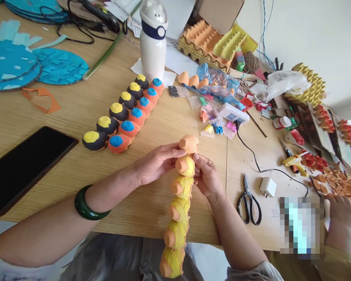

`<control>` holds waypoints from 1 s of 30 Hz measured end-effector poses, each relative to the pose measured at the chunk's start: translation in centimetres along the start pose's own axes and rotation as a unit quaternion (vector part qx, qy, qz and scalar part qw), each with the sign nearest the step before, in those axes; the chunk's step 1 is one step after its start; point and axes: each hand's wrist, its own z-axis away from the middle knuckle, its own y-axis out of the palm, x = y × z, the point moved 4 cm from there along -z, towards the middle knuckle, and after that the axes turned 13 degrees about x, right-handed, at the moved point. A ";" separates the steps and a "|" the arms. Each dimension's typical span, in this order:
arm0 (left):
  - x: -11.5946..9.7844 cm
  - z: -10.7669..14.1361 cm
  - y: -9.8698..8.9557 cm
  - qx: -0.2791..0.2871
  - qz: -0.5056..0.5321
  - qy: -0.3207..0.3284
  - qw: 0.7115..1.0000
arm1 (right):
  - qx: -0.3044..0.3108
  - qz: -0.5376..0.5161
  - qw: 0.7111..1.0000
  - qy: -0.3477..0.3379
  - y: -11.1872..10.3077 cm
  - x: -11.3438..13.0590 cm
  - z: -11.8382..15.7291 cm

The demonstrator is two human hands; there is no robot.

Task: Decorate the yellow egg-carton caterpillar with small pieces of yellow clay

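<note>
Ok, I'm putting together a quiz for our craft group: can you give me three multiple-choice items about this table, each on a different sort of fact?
1. Which side of the painted egg-carton strip are the black-handled scissors on?
A) Left
B) Right
C) Underneath

2. How many black cups with yellow tops stand in the row?
A) Four
B) Five
C) Six

3. What is the left hand doing?
A) Holding the strip's upper end
B) Resting on the phone
C) Gripping the scissors

Answers:
1. B: the scissors lie on the wood to the strip's right.
2. C: six can be counted.
3. A: its fingers wrap the top cups.
</note>
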 end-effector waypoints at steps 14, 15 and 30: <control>0.0 -0.1 0.0 0.029 0.020 -0.010 0.999 | 0.016 0.009 1.000 -0.024 0.2 0.0 0.1; 0.0 -0.1 0.0 0.034 0.015 -0.010 0.999 | 0.020 0.003 1.000 -0.022 0.2 0.1 0.1; -0.6 0.0 -0.4 0.042 -0.053 0.031 0.997 | 0.035 -0.036 0.999 0.018 -1.7 -0.4 -0.8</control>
